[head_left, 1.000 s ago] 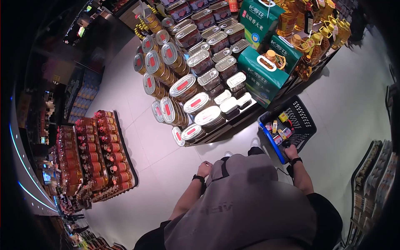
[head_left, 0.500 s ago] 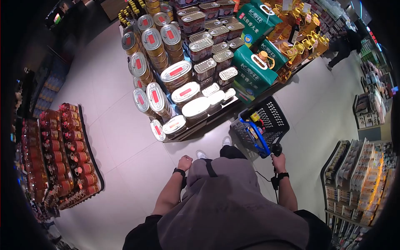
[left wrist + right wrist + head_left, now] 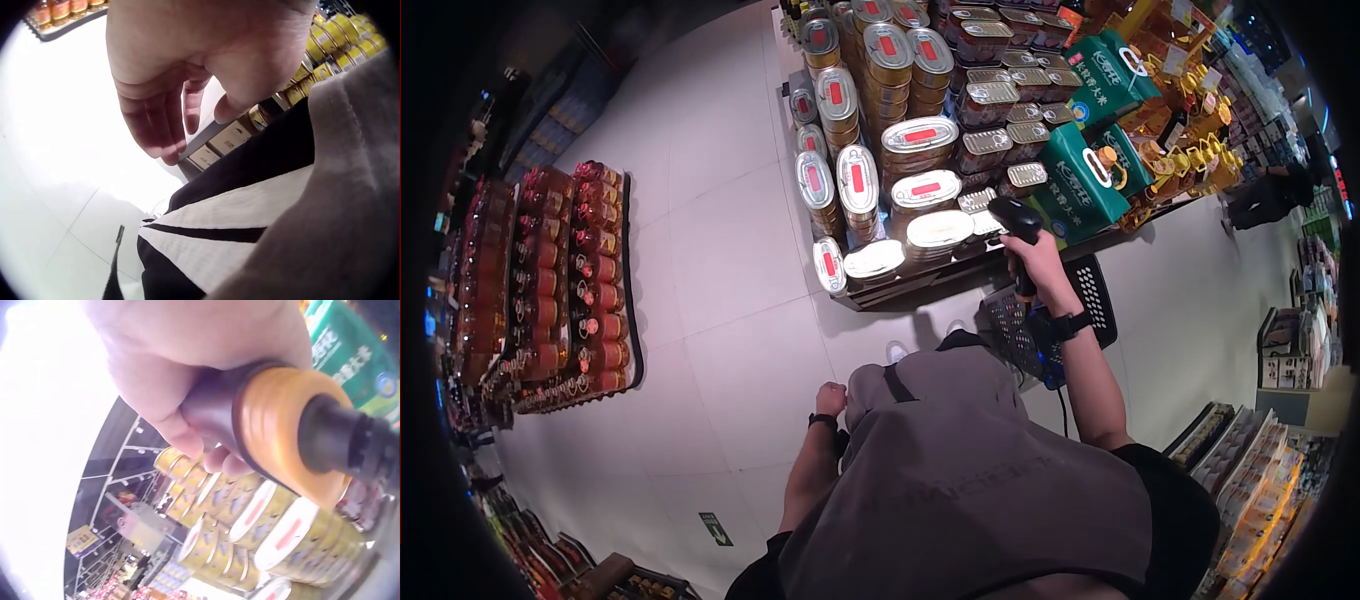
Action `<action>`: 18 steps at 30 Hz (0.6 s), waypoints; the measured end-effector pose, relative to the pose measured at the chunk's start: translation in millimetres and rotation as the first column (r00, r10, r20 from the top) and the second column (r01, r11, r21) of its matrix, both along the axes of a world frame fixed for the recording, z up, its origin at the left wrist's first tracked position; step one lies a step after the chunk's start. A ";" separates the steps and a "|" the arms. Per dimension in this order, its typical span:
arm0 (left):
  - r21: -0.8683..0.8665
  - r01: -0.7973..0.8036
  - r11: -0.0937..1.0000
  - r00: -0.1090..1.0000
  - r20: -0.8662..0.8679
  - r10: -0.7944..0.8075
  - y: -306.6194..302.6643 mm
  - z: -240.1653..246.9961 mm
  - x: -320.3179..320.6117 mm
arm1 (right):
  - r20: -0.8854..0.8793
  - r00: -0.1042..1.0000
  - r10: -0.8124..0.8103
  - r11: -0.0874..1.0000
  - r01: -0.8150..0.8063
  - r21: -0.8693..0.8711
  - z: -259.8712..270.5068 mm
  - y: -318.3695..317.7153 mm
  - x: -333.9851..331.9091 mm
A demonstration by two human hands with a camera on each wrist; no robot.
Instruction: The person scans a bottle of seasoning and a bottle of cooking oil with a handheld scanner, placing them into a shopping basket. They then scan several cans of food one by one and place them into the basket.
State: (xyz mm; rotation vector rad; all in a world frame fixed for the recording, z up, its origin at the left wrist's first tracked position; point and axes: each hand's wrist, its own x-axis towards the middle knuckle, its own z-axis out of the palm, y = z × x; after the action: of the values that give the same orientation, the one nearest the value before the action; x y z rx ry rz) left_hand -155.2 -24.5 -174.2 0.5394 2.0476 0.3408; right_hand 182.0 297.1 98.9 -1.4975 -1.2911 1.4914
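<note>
My right hand (image 3: 1042, 268) grips a black barcode scanner (image 3: 1018, 217), raised over the near edge of the stacked tins. In the right wrist view, the fingers curl round the scanner's handle (image 3: 212, 403), which ends in an orange base ring (image 3: 272, 419) and a black cable (image 3: 340, 434). Flat silver-lidded tins (image 3: 938, 230) lie just left of the scanner. Below my right forearm stands a black shopping basket (image 3: 1093, 300), partly hidden by the arm. My left hand (image 3: 831, 399) hangs by my thigh, holding nothing. Its fingers (image 3: 147, 122) are loosely bent in the left wrist view.
Green rice boxes (image 3: 1085, 195) with white handles stand right of the tins, then yellow oil bottles (image 3: 1190, 165). A stack of red-labelled bottles (image 3: 600, 300) is on the floor at left. Low shelves (image 3: 1250, 490) line the right. Someone in dark clothes (image 3: 1270, 195) stands far right.
My right hand has lifted the scanner from beside the basket's handle up to the tins. The view has shifted, and the left hand stays low by the thigh.
</note>
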 end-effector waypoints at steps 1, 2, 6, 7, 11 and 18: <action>0.009 -0.058 0.998 0.998 0.015 0.058 -13.4 -6.1 -0.6 | -0.021 0.999 0.037 0.999 -0.036 0.020 3.2 12.1 -17.6; 0.012 -0.074 0.997 0.997 0.013 0.074 -25.2 -15.1 0.4 | -0.042 0.996 0.075 0.997 -0.074 0.040 5.9 22.5 -34.1; 0.056 -0.147 0.987 0.985 -0.085 0.152 -59.4 -51.7 8.5 | -0.059 0.993 0.104 0.993 -0.100 0.069 18.2 60.6 -80.2; 0.049 -0.165 0.985 0.985 -0.053 0.167 -64.9 -51.7 14.3 | -0.045 0.993 0.105 0.992 -0.102 0.070 17.9 70.4 -85.3; 0.230 -0.190 0.954 0.982 0.033 0.187 -132.5 -157.7 38.5 | -0.044 0.986 0.163 0.982 -0.157 0.108 23.6 101.0 -101.0; 0.238 -0.267 0.934 0.964 0.084 0.254 -105.8 -146.9 24.7 | -0.001 0.983 0.185 0.982 -0.185 0.043 28.5 80.7 -90.7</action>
State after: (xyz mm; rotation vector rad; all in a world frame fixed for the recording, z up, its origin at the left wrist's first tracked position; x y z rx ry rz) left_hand -130.5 -130.3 -321.1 0.4015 2.0402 0.7697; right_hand 91.3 377.8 127.4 -1.3763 -1.4845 1.5714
